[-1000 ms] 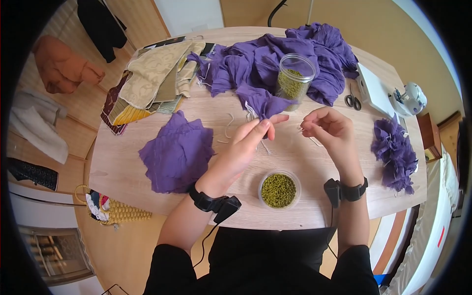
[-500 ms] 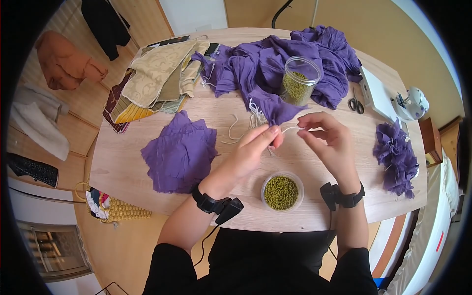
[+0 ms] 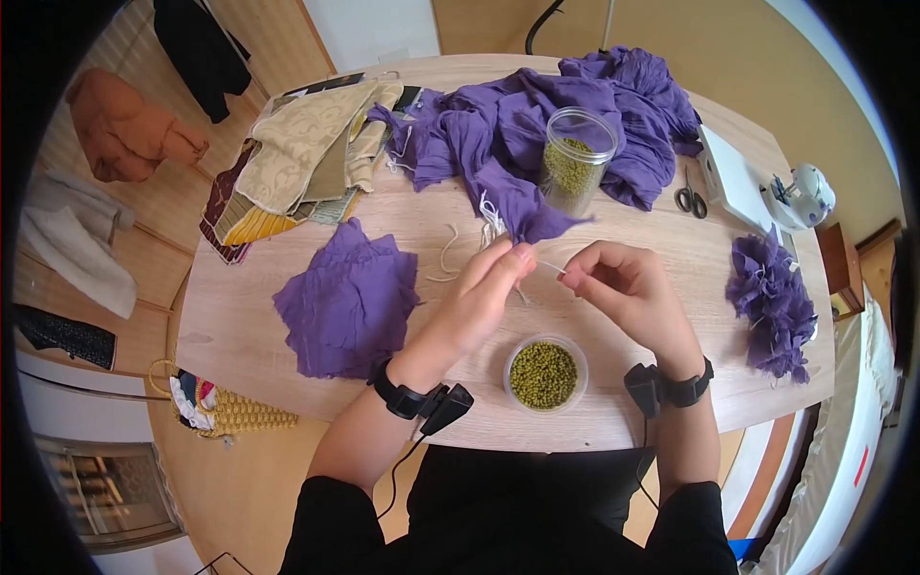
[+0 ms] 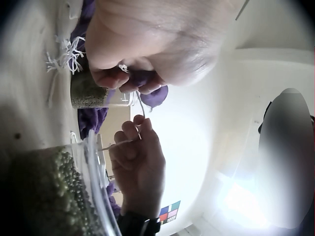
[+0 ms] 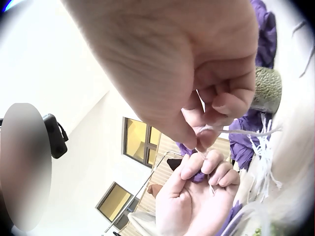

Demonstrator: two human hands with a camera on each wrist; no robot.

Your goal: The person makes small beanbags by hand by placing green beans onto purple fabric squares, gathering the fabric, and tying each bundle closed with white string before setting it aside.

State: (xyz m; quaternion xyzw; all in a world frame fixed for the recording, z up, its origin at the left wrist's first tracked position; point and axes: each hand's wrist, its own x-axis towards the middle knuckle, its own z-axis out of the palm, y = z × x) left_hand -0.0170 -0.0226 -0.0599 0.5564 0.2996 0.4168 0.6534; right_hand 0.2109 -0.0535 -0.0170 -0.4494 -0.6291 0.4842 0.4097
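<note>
My left hand (image 3: 484,297) grips a small piece of purple cloth (image 3: 544,218) by its gathered neck, and the cloth's loose corners flare out past the fingers. From that grip a white string (image 3: 549,265) runs across to my right hand (image 3: 628,292), which pinches it between thumb and fingertips. In the left wrist view a rounded purple bulge (image 4: 156,97) shows beyond the left fingers. The right wrist view has the two hands' fingertips close together. Below them on the table stands an open clear tub of green beans (image 3: 543,374).
A clear jar of green beans (image 3: 575,168) stands before a heaped purple cloth (image 3: 637,125). White strings (image 3: 491,220) lie behind the left hand. Purple cloth squares (image 3: 350,297) and patterned fabrics (image 3: 302,144) lie left; scissors (image 3: 690,199), a sewing machine (image 3: 803,196) and ruffled purple cloth (image 3: 771,307) right.
My left fingers, one stretched out at first, have curled round the cloth. The right hand has come left and down toward the left one, drawing the string between them.
</note>
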